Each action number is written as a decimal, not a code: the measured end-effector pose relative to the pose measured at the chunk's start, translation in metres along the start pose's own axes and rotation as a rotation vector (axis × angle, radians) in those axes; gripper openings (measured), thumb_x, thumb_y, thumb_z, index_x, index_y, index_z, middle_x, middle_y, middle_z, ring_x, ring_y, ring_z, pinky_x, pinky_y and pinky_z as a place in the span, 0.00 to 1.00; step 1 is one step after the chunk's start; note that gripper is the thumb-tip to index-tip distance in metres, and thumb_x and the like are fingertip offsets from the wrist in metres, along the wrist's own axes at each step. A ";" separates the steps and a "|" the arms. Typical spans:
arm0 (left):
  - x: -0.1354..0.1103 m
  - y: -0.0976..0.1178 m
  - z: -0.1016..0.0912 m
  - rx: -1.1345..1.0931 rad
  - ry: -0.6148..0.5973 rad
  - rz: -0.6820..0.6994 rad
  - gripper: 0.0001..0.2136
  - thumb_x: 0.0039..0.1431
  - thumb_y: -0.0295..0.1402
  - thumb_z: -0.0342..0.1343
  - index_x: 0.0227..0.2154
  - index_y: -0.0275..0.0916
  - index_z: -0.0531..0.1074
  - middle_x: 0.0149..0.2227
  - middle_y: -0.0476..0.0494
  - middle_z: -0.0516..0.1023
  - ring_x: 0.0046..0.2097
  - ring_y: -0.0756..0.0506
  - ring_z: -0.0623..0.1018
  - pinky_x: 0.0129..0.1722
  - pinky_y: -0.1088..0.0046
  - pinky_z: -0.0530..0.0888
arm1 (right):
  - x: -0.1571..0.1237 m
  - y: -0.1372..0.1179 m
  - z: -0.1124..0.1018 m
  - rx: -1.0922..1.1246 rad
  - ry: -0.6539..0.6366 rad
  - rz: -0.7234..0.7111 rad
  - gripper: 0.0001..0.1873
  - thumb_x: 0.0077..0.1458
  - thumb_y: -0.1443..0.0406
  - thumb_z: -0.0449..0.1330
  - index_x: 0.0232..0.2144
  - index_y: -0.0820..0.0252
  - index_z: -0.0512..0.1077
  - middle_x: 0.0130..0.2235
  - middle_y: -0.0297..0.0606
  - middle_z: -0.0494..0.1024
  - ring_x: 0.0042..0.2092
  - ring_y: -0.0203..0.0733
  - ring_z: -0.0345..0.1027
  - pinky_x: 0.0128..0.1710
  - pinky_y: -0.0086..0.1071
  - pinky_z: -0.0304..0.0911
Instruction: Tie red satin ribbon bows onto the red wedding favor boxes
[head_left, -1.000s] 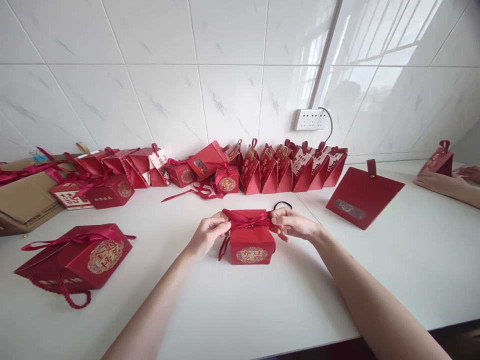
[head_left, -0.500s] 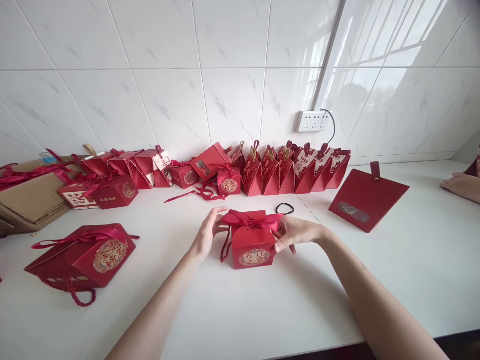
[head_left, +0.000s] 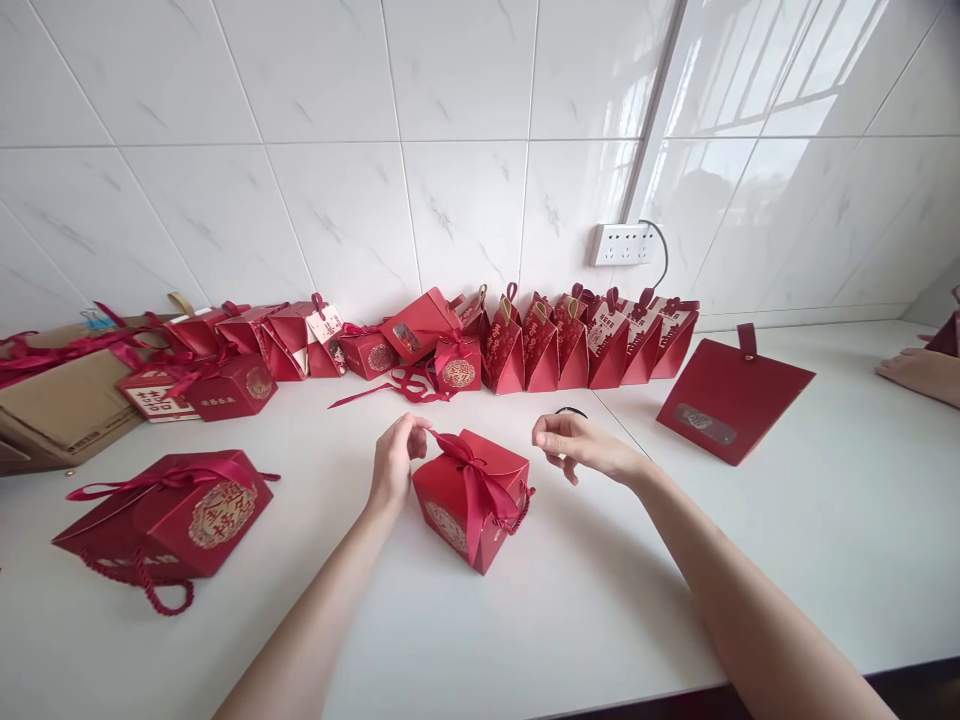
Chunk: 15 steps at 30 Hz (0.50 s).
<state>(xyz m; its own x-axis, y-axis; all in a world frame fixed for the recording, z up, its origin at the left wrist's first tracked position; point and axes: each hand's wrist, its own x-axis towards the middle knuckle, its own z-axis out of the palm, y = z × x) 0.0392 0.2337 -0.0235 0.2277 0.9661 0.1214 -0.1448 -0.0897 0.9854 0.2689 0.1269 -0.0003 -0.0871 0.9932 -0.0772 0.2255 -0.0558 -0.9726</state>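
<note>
A small red gift box with a gold emblem and a red ribbon bow on top stands on the white counter, turned with a corner toward me. My left hand is at the box's left top, with its fingers pinched on an end of the ribbon. My right hand hovers just right of the box, fingers curled loosely and apart, holding nothing. A black hair tie lies behind my right hand.
A row of red gift boxes and bags lines the tiled wall. A larger red box lies at left beside a cardboard box. A flat red envelope lies at right. Another person's hand rests at the far right edge.
The box has been rotated so a corner faces me. My right hand has let go of the box and lifted away, while my left hand now pinches the ribbon end.
</note>
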 end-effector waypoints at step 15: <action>-0.013 0.000 0.005 0.126 -0.199 0.035 0.19 0.49 0.47 0.58 0.39 0.40 0.68 0.36 0.48 0.73 0.35 0.47 0.73 0.36 0.73 0.68 | 0.007 0.007 0.015 -0.140 0.010 -0.142 0.32 0.47 0.57 0.64 0.53 0.58 0.62 0.56 0.46 0.65 0.54 0.48 0.62 0.47 0.40 0.67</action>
<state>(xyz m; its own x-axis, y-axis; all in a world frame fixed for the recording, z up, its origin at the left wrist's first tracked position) 0.0412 0.2203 -0.0243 0.4117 0.8963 0.1649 -0.0378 -0.1640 0.9857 0.2554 0.1319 -0.0106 -0.1184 0.9911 0.0615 0.3442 0.0991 -0.9337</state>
